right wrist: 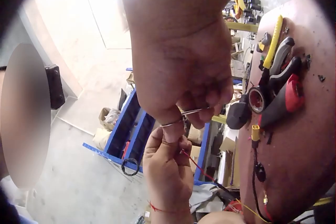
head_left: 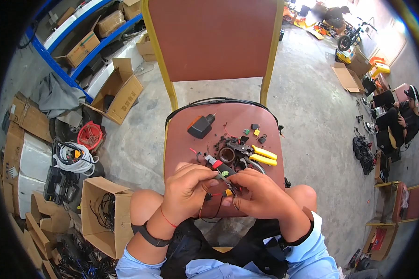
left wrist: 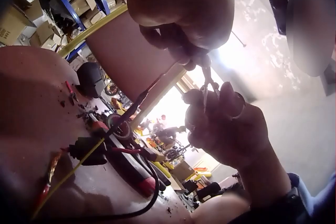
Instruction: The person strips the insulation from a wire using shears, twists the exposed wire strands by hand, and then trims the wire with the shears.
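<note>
My right hand [head_left: 260, 193] holds small metal scissors [right wrist: 193, 112], with the thumb through one handle loop. In the left wrist view the scissors' blades [left wrist: 208, 77] reach up to the fingertips of the left hand [head_left: 185, 188]. That hand pinches the end of a thin red wire [right wrist: 198, 165], which leads down into a black cable. Both hands are close together over the front of the chair seat [head_left: 181, 144]. Just below them hangs a yellow connector [head_left: 228, 192] on a dark lead, and a small green piece [head_left: 225, 173] shows between the hands.
On the seat lie a yellow-handled wire stripper [head_left: 264, 156], a tape roll [head_left: 226, 155], a red-and-black handled tool [right wrist: 283, 102] and a black-and-orange block [head_left: 201, 126]. A cardboard box of cables [head_left: 108, 211] stands at left. Another person [head_left: 398, 118] sits at far right.
</note>
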Demonstrator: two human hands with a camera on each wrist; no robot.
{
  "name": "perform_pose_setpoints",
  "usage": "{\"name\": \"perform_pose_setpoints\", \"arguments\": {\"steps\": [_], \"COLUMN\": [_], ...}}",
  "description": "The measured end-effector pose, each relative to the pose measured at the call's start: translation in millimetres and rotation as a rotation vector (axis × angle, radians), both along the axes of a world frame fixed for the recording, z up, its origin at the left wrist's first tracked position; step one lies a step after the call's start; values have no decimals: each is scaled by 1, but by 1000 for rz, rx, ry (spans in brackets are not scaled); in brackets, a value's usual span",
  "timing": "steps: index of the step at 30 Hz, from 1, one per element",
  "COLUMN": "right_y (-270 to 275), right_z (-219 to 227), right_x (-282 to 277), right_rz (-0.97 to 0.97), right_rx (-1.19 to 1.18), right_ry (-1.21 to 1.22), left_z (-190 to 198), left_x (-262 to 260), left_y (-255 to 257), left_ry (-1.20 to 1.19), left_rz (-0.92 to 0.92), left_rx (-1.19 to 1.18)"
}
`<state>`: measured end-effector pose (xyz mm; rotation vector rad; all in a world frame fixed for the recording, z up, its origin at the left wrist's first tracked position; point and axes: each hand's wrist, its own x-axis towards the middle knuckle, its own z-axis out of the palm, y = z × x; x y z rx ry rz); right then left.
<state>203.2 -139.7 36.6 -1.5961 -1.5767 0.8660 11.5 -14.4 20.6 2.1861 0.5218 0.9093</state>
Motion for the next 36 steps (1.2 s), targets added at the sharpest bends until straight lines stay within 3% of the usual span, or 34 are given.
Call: {"name": "perform_pose_setpoints", "arguments": {"steps": [20,36], "right_y": [1,0], "right_z": [-1,-1], "right_x": [0,0], "right_rz": [31,39], "right_rx": [93,88], "right_ry": [-37,-18], "left_z": [-3,2], "left_x": [-2,-1], "left_y": [0,2], "left_ry": [-59,-21], "left_rz": [7,-22], "left_rx": [-40,66]}}
